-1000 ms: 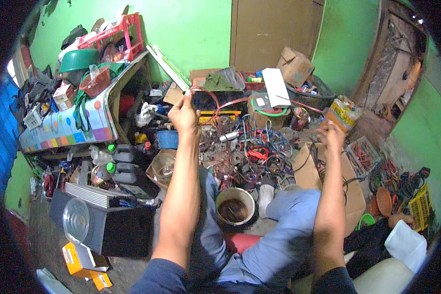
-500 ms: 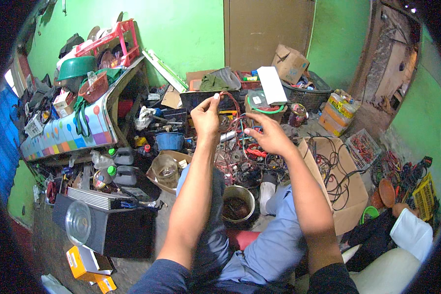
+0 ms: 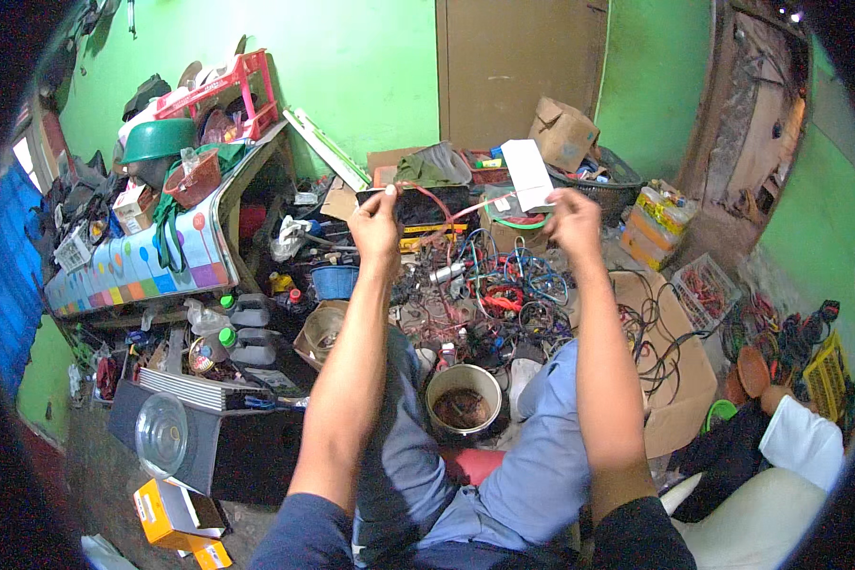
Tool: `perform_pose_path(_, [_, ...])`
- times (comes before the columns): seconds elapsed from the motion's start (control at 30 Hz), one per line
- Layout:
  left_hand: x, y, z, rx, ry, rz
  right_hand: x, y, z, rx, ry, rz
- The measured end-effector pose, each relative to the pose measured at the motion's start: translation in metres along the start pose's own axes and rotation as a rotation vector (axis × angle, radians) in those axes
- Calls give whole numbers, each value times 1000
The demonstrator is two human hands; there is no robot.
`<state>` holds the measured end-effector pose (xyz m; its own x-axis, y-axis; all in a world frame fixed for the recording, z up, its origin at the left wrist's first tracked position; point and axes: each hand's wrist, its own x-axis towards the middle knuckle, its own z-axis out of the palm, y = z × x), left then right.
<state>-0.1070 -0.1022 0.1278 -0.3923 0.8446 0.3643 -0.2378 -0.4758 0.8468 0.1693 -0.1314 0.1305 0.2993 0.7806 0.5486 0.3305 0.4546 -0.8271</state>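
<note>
Raised in front of me, my left hand (image 3: 377,228) pinches a thin reddish wire (image 3: 434,196) between thumb and fingertips. From there the wire curves to the right and droops toward the pile below. My right hand (image 3: 576,224) is also closed, level with the left and well apart from it. A pale pink strand (image 3: 489,201) runs from its fingers back toward the middle; whether it is the same wire I cannot tell. Beneath both hands spreads a tangle of cables (image 3: 503,296) in red, blue and black. A pot (image 3: 491,380) with brown contents stands between my legs.
To the right, an open cardboard box (image 3: 689,380) holds black cables, with a white basket (image 3: 705,290) behind it. A black case (image 3: 256,456) and an orange box (image 3: 157,513) lie at the left. Further back are a blue tub (image 3: 334,281) and a cluttered table (image 3: 142,261).
My hands have moved apart: the right has gone right and up, the left slightly left. The reddish wire now stretches out between them, where it hung looped near the left fingertips.
</note>
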Motion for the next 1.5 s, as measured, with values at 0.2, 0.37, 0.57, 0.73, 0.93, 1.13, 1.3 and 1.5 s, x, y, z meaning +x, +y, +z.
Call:
perform_pose_path(0.2, [14,-11,-9,372,-35,99,25,93,-92,-154,895,61])
perform_pose_path(0.37, [8,-11,-10,328,-111,258,12,62,-40,4,177,470])
perform_pose_path(0.57, [-12,-14,12,306,-151,272,-19,14,20,-276,-475,-162])
perform_pose_path(0.73, [-27,-11,24,219,-142,207,-46,-7,49,-365,-762,-236])
perform_pose_path(0.93, [-29,-14,31,225,-146,198,-45,-7,35,-202,-739,1])
perform_pose_path(1.13, [-7,-17,8,61,86,118,1,31,-31,65,129,68])
perform_pose_path(1.3, [8,-13,-26,3,124,-59,7,106,-110,-16,538,165])
perform_pose_path(1.5, [-12,3,-14,85,48,36,-1,95,-70,-820,-258,460])
